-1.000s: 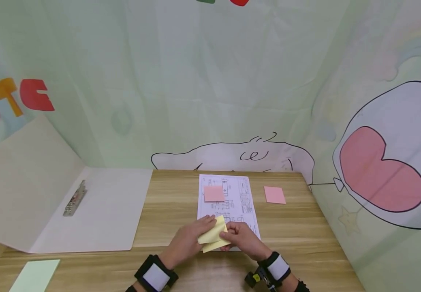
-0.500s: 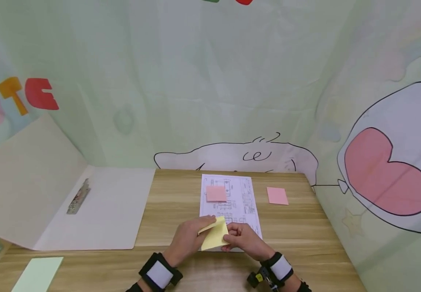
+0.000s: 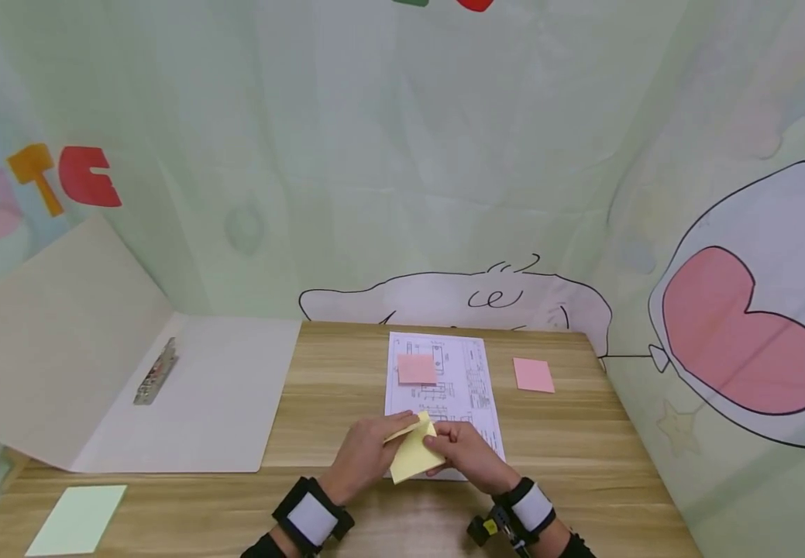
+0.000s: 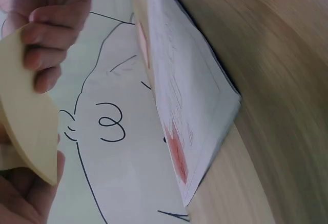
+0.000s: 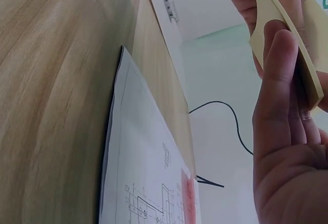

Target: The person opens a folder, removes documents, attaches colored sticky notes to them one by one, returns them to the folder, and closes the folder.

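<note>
A pad of yellow sticky notes is held between both hands above the front part of a printed technical drawing. My left hand grips the pad's left side, with a yellow flap lifted beside its fingertips. My right hand pinches the right edge, its thumb on the pad's face. In the right wrist view the pad looks bent, and the right hand's fingers lie against it. The left wrist view shows the pad edge curving between the two hands.
One pink sticky note lies on the drawing, and another pink note on the wooden desk at right. An open white folder with a metal clip stands at left. Before it lies a pale green paper pad.
The yellow flap, earlier spread over much of the pad, now stands folded back toward the left fingers, showing more of the face below. Both hands keep hold. The head view has shifted slightly.
</note>
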`<state>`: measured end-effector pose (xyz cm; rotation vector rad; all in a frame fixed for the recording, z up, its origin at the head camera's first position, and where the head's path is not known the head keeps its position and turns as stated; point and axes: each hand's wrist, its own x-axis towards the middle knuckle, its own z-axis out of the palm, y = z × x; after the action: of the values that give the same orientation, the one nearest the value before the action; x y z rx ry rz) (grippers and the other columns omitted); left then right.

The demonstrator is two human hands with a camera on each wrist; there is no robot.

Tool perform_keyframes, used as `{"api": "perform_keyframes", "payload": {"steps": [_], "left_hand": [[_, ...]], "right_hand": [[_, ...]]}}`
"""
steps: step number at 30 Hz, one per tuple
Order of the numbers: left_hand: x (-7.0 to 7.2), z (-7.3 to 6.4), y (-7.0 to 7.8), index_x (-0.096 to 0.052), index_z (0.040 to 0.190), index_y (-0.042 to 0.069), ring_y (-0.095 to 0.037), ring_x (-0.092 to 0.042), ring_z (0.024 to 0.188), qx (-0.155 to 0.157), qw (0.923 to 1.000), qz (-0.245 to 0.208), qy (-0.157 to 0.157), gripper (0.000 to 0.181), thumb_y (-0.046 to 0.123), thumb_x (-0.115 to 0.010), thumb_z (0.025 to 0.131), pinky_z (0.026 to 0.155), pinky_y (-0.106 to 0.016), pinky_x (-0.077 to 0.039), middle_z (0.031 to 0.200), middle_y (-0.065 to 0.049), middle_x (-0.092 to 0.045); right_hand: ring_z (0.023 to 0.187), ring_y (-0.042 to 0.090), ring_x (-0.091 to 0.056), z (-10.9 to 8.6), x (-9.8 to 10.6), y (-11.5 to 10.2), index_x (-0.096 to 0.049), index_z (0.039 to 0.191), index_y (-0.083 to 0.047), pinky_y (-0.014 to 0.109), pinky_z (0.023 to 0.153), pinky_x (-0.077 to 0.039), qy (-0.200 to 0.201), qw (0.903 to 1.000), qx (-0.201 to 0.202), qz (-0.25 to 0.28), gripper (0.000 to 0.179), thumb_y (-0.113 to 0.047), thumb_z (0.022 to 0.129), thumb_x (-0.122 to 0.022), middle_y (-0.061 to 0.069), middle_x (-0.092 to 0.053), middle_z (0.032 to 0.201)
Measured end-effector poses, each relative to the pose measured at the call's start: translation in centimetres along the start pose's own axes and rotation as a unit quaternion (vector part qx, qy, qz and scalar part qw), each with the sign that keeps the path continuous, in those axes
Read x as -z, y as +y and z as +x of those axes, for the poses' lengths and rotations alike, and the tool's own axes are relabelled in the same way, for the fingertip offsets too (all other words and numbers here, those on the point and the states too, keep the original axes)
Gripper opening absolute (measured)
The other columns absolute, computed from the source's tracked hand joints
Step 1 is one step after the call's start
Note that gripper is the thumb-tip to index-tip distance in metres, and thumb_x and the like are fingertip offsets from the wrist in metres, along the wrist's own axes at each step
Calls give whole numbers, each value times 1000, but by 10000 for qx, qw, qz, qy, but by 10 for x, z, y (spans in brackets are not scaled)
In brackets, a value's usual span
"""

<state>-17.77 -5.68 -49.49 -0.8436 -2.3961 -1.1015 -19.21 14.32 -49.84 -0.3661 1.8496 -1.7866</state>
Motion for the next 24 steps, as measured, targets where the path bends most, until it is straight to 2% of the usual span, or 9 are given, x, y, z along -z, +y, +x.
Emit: {"api": "perform_keyframes", "payload": {"steps": [3, 6, 9, 11, 15, 16, 19, 21, 24], "left_hand": [[1, 0, -1, -72, 106, 8, -15, -66, 91, 392, 9979, -516, 36, 22, 3, -66, 86, 74, -28, -54, 103, -6, -70], [3, 0, -1, -72, 105, 8, -9, -65, 78, 962, 9889, -1134, -66, 18, 7, -61, 91, 66, -25, -52, 98, -4, -71], [4, 0, -4, -71, 106, 5, -7, -60, 66, 1511, 9753, -1609, -76, 19, 14, -59, 94, 60, -24, -50, 93, -5, -71], [5, 0, -6, -70, 105, 2, -7, -57, 61, 1916, 9622, -1933, 22, 23, 18, -59, 94, 59, -24, -49, 86, -6, -70], [8, 1, -5, -68, 101, -4, -10, -54, 62, 2573, 9363, -2373, 301, 23, 16, -61, 93, 59, -23, -46, 76, -7, -66], [10, 2, -4, -68, 100, -5, -11, -54, 62, 2688, 9301, -2475, 366, 22, 15, -61, 92, 59, -23, -46, 74, -8, -65], [15, 4, 3, -67, 99, -8, -13, -55, 64, 2777, 9229, -2627, 461, 20, 10, -61, 92, 60, -23, -46, 75, -11, -65], [18, 4, 5, -66, 99, -9, -12, -56, 65, 2781, 9205, -2695, 513, 20, 8, -61, 92, 61, -24, -47, 77, -12, -66], [15, 0, 0, -66, 98, -10, -10, -55, 66, 2754, 9204, -2700, 645, 22, 10, -61, 92, 61, -24, -47, 77, -12, -66]], "right_hand": [[76, 15, -65, 0, 0, 2, -61, 103, 10, 27, 63, -54, 51, 10000, -77, -20, 27, -15, 96, -55, 12, -68, 89], [75, 16, -65, 0, 1, 4, -61, 100, 10, 26, 62, -54, 58, 9999, -95, -40, 26, -15, 95, -55, 12, -68, 86], [74, 16, -65, 0, 0, 5, -61, 97, 9, 26, 61, -54, 63, 9999, -111, -63, 24, -14, 95, -56, 12, -68, 85], [74, 17, -65, 0, 0, 4, -62, 97, 9, 26, 61, -54, 80, 9999, -115, -100, 24, -14, 95, -56, 13, -68, 86], [75, 18, -66, 0, -1, 4, -63, 101, 9, 26, 61, -54, 115, 9997, -132, -182, 25, -14, 95, -56, 15, -69, 89], [75, 18, -66, 0, -1, 4, -63, 102, 9, 26, 61, -54, 124, 9996, -133, -193, 25, -14, 95, -56, 15, -69, 90], [75, 17, -65, -1, -2, 4, -63, 101, 9, 26, 60, -54, 171, 9995, -138, -217, 24, -14, 95, -56, 15, -69, 89], [74, 17, -65, -1, -3, 5, -63, 98, 8, 26, 59, -53, 187, 9994, -154, -229, 23, -13, 95, -56, 14, -69, 88], [72, 15, -64, -2, -4, 5, -62, 95, 8, 25, 58, -53, 197, 9994, -182, -239, 22, -13, 95, -57, 12, -69, 86]]}}
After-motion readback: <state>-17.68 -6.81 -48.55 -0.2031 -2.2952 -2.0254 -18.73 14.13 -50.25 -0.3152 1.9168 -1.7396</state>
